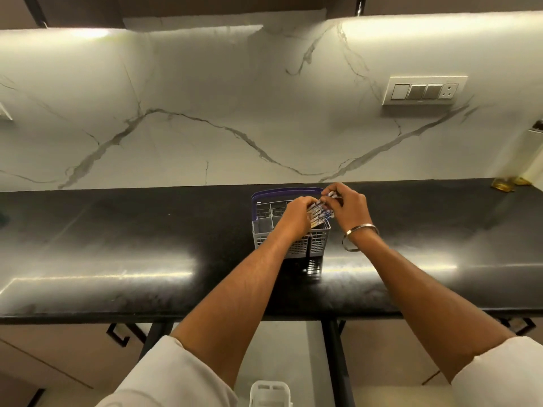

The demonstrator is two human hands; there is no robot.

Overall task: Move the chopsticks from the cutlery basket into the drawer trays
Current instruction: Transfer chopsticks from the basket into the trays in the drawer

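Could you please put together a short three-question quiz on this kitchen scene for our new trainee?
1. True or false: the cutlery basket stands on the black countertop.
2. Which hands grip the bundle of chopsticks? A) left hand only B) right hand only C) both hands
3. Fill in: the metal bangle sits on the ____ wrist.

Key:
1. True; the basket rests on the counter, near the marble backsplash.
2. C; both hands close on the bundle above the basket.
3. Right.
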